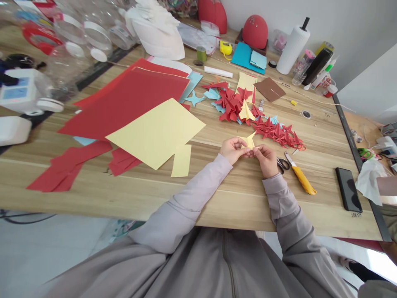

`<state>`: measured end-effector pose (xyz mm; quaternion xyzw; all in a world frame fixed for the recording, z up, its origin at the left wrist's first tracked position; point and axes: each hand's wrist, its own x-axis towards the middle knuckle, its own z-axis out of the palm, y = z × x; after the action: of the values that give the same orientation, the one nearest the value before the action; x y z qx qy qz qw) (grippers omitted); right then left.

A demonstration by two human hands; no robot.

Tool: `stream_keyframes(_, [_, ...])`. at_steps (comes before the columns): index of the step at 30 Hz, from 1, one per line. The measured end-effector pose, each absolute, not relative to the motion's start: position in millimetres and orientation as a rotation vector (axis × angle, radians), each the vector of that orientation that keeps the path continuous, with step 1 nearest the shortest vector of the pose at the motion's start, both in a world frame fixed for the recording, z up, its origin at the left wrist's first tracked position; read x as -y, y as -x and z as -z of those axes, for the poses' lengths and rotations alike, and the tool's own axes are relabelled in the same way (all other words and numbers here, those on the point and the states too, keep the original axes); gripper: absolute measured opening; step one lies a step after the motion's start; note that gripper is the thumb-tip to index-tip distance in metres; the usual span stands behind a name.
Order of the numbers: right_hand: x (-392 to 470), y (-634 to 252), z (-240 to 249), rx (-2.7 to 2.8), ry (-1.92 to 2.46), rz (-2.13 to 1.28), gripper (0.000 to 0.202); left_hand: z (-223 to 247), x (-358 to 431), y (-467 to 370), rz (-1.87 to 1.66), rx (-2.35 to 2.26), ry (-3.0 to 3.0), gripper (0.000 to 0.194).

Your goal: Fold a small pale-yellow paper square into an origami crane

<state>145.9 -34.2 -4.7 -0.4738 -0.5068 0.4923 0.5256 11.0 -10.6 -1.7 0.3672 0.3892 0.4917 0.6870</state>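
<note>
Between my two hands is a small folded piece of pale yellow paper (250,141) with pointed tips. My left hand (232,150) pinches it from the left, and my right hand (266,159) holds its lower right edge with closed fingertips. Just beyond my hands lie a pile of folded red paper shapes (229,103), a yellow folded piece (246,111) on top, and a row of red pointed pieces (279,132). A large yellow sheet (155,134) overlaps red sheets (133,95) on the left, with a small yellow strip (181,160) beside it.
Black scissors (283,165) and a yellow cutter (304,180) lie right of my right hand. A phone (348,189) is near the right edge. Clear plastic jars (96,35) stand back left, a white bottle (293,49) back right. At far right shows a person's arm (387,186).
</note>
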Motion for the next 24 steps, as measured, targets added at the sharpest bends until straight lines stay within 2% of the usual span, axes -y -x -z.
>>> stream_keyframes(24, [34.2, -149.3, 0.8, 1.045, 1.070, -1.460, 0.027, 4.4, 6.3, -5.8, -0.948, -0.759, -0.751, 0.036])
